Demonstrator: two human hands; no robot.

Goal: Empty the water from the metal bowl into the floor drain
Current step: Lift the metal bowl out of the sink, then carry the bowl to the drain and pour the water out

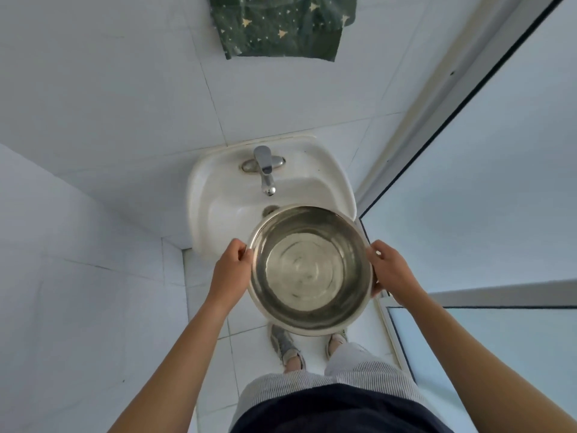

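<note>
I hold a round metal bowl [307, 270] level at waist height, just in front of a white wall sink [215, 195]. My left hand [229, 270] grips its left rim and my right hand [390, 273] grips its right rim. Clear water lies in the bowl's bottom, with faint ripples on it. No floor drain shows in this view; the bowl and my body hide much of the floor below.
A chrome faucet [264, 170] juts over the sink basin. A green star-patterned cloth [281, 26] hangs on the tiled wall above. A frosted glass door [499, 182] with a frame stands close on the right. My feet [287, 348] stand on white floor tiles.
</note>
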